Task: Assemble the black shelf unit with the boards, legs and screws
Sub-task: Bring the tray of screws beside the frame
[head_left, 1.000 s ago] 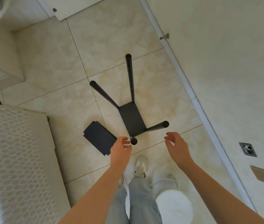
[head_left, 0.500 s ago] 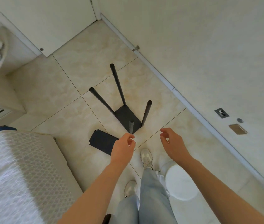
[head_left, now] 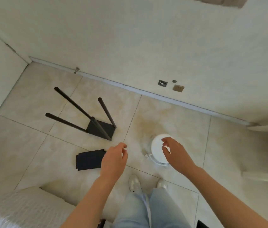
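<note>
From the head view, a floor (head_left: 171, 116) of large beige, marble-patterned tiles with thin dark joints is being looked down on. It is being bounded at the far side by a pale wall (head_left: 130, 38) with a light baseboard (head_left: 146, 93) running along its foot. A small doorstop (head_left: 76, 69) is being shown at the baseboard, and a socket (head_left: 162, 83) and a brass-coloured plate (head_left: 178, 88) are set low in the wall.

The black shelf unit (head_left: 107, 130) is being shown upside down on the floor, left of centre, its board on the tiles and its four legs (head_left: 70, 101) pointing up. A loose black board (head_left: 89, 160) is lying flat on the floor nearer the person, apart from the unit. A round white lidded container (head_left: 156, 150) is standing on the floor to the right.

Both hands are being held out above the floor, and nothing is being gripped. The left hand (head_left: 114, 160) is being kept with fingers loosely curled, just beside the loose board in the view. The right hand (head_left: 175, 152) is being held relaxed and partly spread over the white container.

A textured white bed (head_left: 15, 209) is being seen at the lower left.
</note>
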A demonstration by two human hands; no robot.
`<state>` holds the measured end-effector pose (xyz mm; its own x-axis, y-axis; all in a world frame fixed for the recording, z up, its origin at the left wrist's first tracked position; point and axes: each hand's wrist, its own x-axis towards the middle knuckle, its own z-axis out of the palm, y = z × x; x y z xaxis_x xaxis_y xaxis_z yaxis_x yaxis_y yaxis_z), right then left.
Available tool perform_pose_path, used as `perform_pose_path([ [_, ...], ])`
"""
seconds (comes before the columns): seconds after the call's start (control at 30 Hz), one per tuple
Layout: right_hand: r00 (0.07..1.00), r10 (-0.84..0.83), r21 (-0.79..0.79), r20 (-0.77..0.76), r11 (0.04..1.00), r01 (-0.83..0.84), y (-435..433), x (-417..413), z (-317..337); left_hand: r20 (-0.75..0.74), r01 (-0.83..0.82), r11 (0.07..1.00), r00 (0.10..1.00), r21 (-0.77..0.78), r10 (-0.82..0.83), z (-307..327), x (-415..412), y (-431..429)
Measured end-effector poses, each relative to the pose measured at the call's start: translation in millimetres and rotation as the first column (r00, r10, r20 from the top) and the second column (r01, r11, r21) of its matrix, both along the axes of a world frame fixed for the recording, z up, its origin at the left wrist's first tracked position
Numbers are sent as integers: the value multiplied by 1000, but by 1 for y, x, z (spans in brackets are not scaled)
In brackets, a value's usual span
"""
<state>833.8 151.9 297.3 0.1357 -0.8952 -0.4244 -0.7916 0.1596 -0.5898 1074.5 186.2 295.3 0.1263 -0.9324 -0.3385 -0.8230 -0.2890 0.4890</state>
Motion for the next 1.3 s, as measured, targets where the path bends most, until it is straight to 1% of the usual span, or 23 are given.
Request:
perform_pose_path([
  [0.17,973,-230,9,-22,973,230,75,-86,7,60,254,966,966,-45,-251,13,-72,2],
  [0.27,927,-373,28,-35,927,374,120,-141,12,69,369,928,928,-56,-365,17,-128,3],
  [0.37,869,-490,33,-66,869,493,165,-202,19,61,480,877,876,-29,-478,16,-190,11],
  [0.5,770,-631,24,-96,772,636,221,-286,24,60,608,794,792,12,-607,12,-281,31],
  [0.6,691,-718,2,-85,693,721,256,-343,23,67,680,732,730,29,-681,7,-349,47],
  [0.73,540,-840,5,-55,541,841,299,-405,26,45,754,656,654,41,-755,8,-431,66],
  [0.83,467,-881,-1,-76,468,884,322,-448,26,43,801,597,595,42,-802,14,-490,73],
  [0.97,406,-906,-31,-122,413,910,337,-504,24,74,863,504,501,21,-862,17,-569,71],
  [1.1,366,-917,-50,-159,378,925,337,-567,23,126,912,410,407,1,-905,14,-647,58],
  [1.2,341,-924,-45,-175,354,934,328,-617,22,141,930,367,363,2,-921,10,-704,43],
  [1.3,343,-921,-38,-187,355,934,311,-666,21,155,940,341,334,19,-930,8,-758,26],
])
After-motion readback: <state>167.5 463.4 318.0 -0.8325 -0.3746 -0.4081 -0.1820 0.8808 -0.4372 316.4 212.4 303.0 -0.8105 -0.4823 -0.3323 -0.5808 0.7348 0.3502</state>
